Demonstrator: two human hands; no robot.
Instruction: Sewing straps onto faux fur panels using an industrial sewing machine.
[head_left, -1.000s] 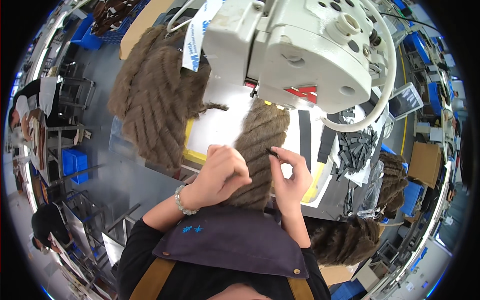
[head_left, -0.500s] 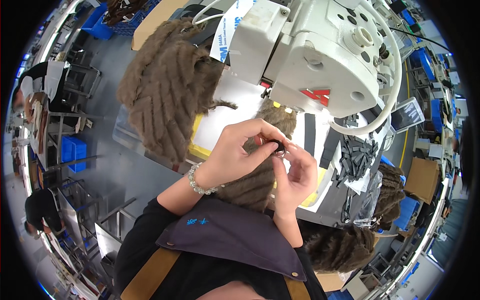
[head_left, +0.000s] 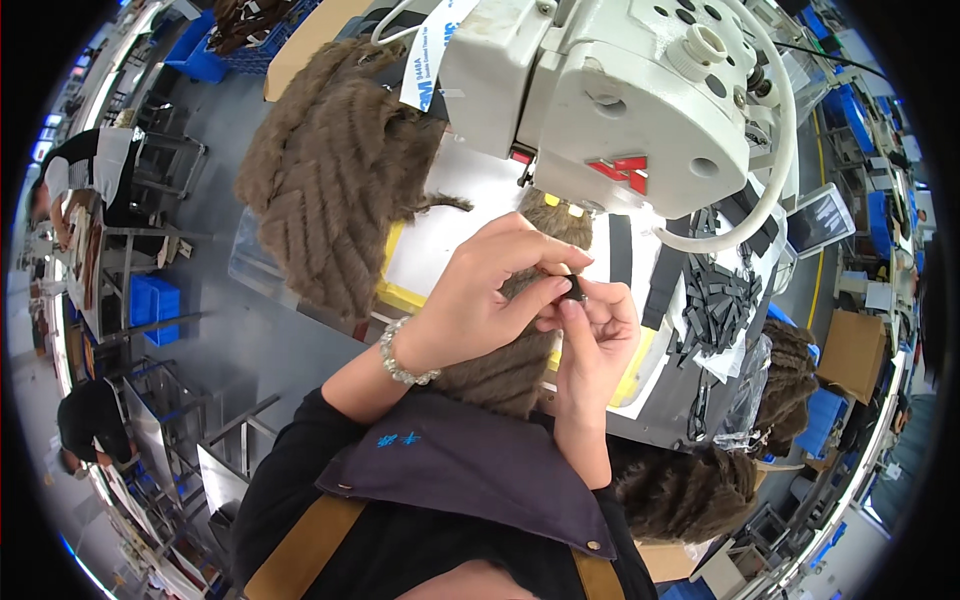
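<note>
A small black strip is pinched between the fingertips of both my hands, over the worktable in front of the sewing machine. My left hand, with a beaded bracelet on its wrist, grips it between thumb and index finger. My right hand holds it from the other side with thumb and curled fingers. Most of the strip is covered by the fingers. Below my hands lies a piece of brown fur, whose far end reaches toward the machine's needle area.
A large brown fur piece drapes over the table's left side. Right of my hands lies a heap of short black strips, beside longer black bands. More fur sits at lower right. A white hose curves beside the machine.
Both hands have shifted slightly right, still pinching the black strip. Its looped shape and a shiny metal bit, visible earlier, are now mostly covered by my fingers.
</note>
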